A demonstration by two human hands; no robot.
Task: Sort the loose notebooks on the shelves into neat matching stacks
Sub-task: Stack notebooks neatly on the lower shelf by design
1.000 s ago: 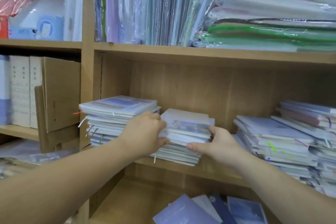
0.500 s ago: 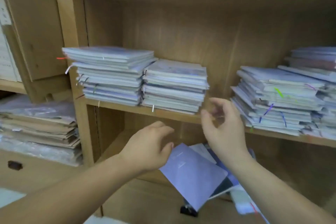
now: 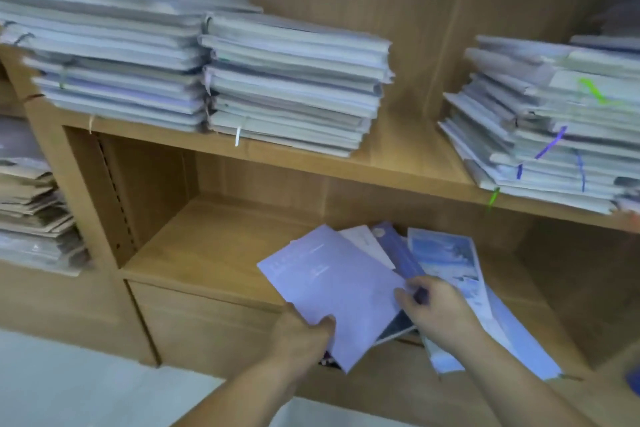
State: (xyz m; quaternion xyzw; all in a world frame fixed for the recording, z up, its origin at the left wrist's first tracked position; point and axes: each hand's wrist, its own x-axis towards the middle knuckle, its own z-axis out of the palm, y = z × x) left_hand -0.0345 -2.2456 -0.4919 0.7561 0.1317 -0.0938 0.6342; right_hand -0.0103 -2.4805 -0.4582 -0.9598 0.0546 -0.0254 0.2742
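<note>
A lilac notebook lies tilted atop the loose notebooks on the lower shelf. The left hand grips its near corner, thumb on top. The right hand curls its fingers at the notebook's right edge; I cannot tell whether it pinches. Stacks sit on the shelf above.

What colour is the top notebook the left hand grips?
The notebook is pale lilac; head view.

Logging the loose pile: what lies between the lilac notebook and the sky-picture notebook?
In the head view, a white notebook and a dark blue notebook fan out between the lilac notebook and the sky-picture notebook.
</note>
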